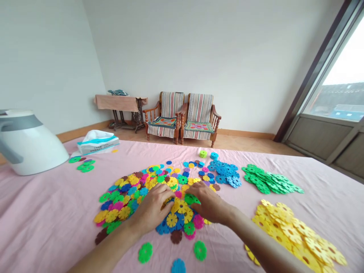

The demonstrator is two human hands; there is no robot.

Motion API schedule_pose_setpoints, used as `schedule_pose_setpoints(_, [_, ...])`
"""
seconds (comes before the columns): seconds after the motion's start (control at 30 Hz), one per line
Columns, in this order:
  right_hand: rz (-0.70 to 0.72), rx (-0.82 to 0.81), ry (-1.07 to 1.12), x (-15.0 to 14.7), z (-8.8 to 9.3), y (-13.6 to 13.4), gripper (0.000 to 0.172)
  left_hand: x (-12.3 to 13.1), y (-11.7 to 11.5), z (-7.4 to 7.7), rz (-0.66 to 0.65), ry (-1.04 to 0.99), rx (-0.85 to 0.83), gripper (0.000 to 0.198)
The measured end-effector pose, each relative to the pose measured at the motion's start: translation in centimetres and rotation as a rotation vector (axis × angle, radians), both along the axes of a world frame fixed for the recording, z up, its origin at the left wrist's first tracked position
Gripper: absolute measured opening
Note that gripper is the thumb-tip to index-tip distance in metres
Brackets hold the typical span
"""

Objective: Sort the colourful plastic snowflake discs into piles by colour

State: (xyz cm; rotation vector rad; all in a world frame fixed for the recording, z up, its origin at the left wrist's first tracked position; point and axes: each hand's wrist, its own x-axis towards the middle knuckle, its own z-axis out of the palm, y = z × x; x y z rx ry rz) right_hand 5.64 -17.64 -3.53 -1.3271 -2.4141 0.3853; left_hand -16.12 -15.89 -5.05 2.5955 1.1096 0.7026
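A mixed pile of notched plastic snowflake discs (124,213) in many colours lies in front of me on the table. My left hand (155,204) reaches into its middle, fingers curled, with a bit of a yellow snowflake disc (165,203) showing between thumb and fingers. Opposite it, my right hand (209,201) bends over the pile's right side; a green snowflake disc (192,199) sits between its thumb and fingers. The fingertips of both hands are partly hidden. Loose green discs (145,252) and a blue disc (178,265) lie nearer to me.
Sorted heaps stand to the right: blue discs (226,170), green discs (271,180) and yellow discs (295,235), the last beside my right forearm. A white kettle (36,146) and a tissue pack (98,143) stand on the pink tablecloth (42,212) at left. Two armchairs (199,113) are beyond.
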Motion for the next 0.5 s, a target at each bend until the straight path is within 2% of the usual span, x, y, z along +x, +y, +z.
schedule_pose_setpoints(0.33, [-0.111,-0.077,-0.005,-0.1,-1.1,2.4,0.033,-0.1,0.0,-0.1,-0.005,0.003,0.010,0.019])
schedule_pose_setpoints(0.4, [-0.125,-0.082,0.028,-0.1,-1.0,2.2,0.030,-0.1,0.0,0.0,-0.003,0.007,0.011,0.019])
schedule_pose_setpoints(0.5, [-0.134,-0.097,0.090,0.0,-0.7,1.4,0.016,-0.1,0.0,0.0,-0.001,0.002,0.017,0.018])
